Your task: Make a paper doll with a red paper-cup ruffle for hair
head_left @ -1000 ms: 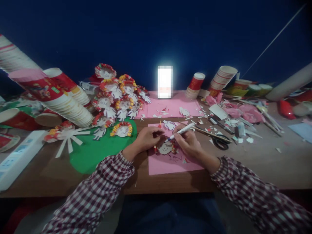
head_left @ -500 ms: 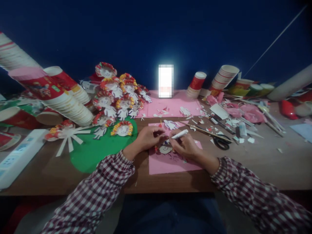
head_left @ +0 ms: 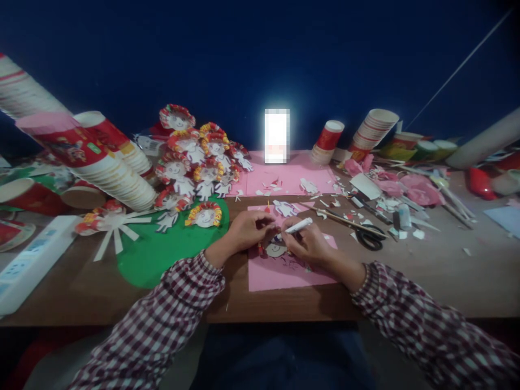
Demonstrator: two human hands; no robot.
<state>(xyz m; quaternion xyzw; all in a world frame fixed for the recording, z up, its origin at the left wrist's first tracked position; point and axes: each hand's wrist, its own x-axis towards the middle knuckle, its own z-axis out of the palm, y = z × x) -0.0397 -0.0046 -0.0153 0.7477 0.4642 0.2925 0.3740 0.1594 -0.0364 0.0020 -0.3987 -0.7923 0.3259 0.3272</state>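
My right hand (head_left: 309,241) is closed around a white marker pen (head_left: 299,225), its back end pointing up and right. The pen's tip is hidden near the fingers of my left hand (head_left: 252,232). That hand is closed in a pinch at the top of a paper face (head_left: 275,249), and what lies between its fingertips is too small to tell. The face has a drawn smile and coloured bits at its edge. Beneath it lies a pink paper sheet (head_left: 264,277) with dark marks. A white cut-out paper figure (head_left: 285,208) lies just beyond my hands.
Finished paper dolls (head_left: 205,181) with curled red and yellow hair stand behind a green sheet (head_left: 154,254). Stacked paper cups (head_left: 101,162) lean at left. Black-handled scissors (head_left: 369,236), a wooden stick (head_left: 341,215) and paper scraps lie at right. A bright blurred screen (head_left: 277,135) stands at the back.
The marker pen has shifted slightly in my right hand, its back end a little lower. My left hand stays at the paper face.
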